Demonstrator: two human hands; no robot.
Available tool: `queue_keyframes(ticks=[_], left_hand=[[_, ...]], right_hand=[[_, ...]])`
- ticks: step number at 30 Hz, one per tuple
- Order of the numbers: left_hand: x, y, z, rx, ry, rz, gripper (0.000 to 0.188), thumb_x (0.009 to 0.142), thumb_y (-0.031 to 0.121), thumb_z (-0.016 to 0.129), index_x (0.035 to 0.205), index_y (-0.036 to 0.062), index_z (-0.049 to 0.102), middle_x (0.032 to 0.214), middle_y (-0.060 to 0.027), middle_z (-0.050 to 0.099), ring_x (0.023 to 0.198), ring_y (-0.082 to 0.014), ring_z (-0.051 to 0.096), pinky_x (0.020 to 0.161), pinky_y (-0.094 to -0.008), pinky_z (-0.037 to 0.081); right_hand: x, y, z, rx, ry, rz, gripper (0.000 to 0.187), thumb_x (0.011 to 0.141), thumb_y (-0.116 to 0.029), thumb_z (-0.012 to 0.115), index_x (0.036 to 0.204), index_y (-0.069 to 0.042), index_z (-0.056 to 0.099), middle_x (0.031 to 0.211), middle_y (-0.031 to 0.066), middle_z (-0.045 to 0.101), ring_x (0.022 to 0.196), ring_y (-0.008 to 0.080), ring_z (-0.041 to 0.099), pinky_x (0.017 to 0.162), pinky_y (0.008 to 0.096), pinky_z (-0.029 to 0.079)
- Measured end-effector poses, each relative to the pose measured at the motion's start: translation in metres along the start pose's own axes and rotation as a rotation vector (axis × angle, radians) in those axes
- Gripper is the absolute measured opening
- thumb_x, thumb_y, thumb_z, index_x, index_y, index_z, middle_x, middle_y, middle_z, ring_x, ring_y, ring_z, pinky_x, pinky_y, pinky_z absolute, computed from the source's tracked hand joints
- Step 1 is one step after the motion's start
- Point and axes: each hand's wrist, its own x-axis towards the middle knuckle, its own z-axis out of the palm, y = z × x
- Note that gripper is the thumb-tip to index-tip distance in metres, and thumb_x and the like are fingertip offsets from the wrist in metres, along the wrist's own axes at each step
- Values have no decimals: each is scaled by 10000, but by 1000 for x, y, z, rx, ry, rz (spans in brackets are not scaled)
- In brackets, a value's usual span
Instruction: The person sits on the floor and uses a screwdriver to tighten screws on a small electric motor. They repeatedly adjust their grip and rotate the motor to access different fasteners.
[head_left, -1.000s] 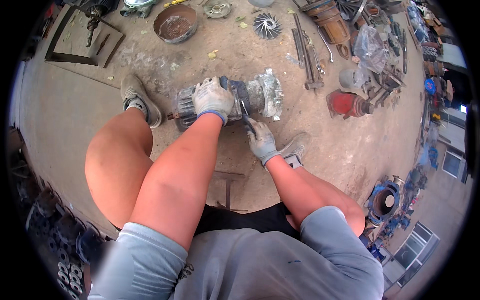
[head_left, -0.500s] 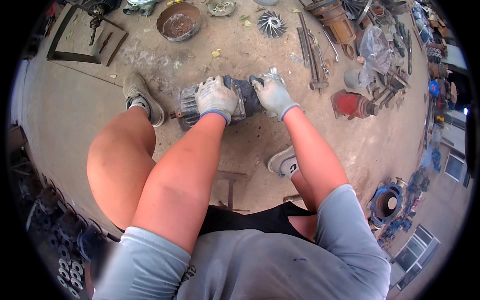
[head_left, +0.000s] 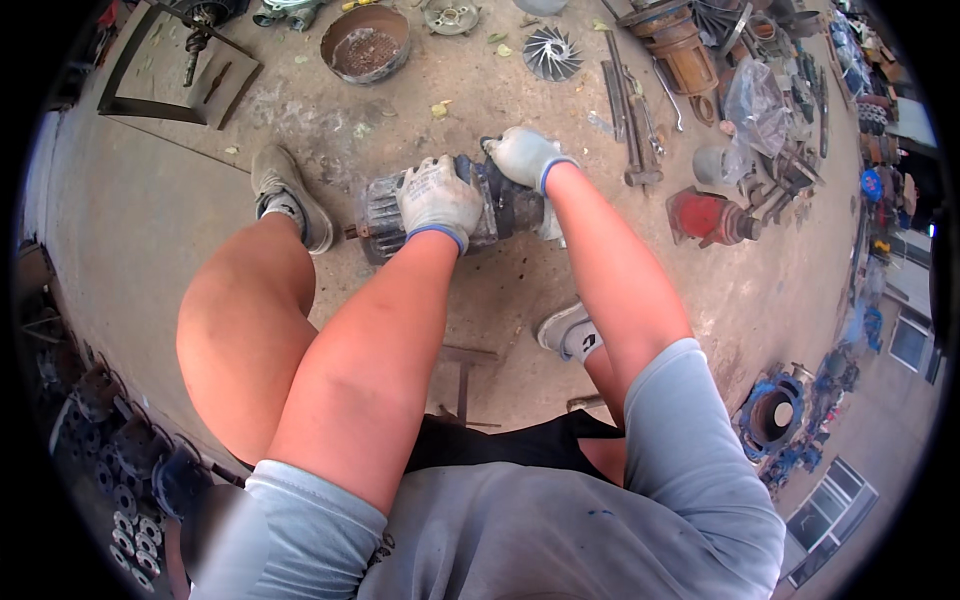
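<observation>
A grey finned electric motor (head_left: 378, 212) lies on its side on the concrete floor between my feet, its shaft pointing left. My left hand (head_left: 440, 198), in a dirty white work glove with a blue cuff, is wrapped over the top of the motor's body. My right hand (head_left: 524, 158), gloved the same way, is at the motor's dark right end, its fingers curled closed. What those fingers hold, if anything, is hidden. A bit of clear plastic film (head_left: 551, 226) shows at that end, below my right wrist.
Ahead lie a round rusty pan (head_left: 365, 45), a bladed fan wheel (head_left: 552, 53) and a hammer (head_left: 641, 172) among long tools. On the right are a red jack-like part (head_left: 712, 217) and a clear plastic bag (head_left: 757, 105). A metal frame (head_left: 150, 107) stands far left.
My right hand has shifted left and slightly up along the motor's end, its fingers now curled more tightly. The plastic film above it is out of sight. My left hand stays on the motor.
</observation>
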Motion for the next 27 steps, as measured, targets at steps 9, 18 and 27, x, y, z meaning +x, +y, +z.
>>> queue_keyframes(ticks=[9,18,27], left_hand=[[-4,2,-4,-19,25,-7,504,1085,453,509,1285,41,721,1362,-186,707,1324,-344,632,1165,-446,445],[-3,1,0,-13,68,10,480,1082,442,514,1259,54,733,1337,-188,718,1312,-343,644,1169,-448,443],[-1,0,9,14,111,25,485,1076,461,509,1237,72,749,1318,-180,724,1299,-343,649,1170,-461,437]], right_hand=[[-155,5,136,246,728,-144,389,1019,-193,659,1378,-45,638,1021,249,738,956,442,711,865,567,559],[-132,6,162,481,254,374,324,983,-239,650,1231,-38,707,1149,283,751,1123,476,702,994,544,544],[-92,23,142,667,542,423,638,978,-456,692,1257,117,703,1234,330,743,1232,454,694,1085,458,523]])
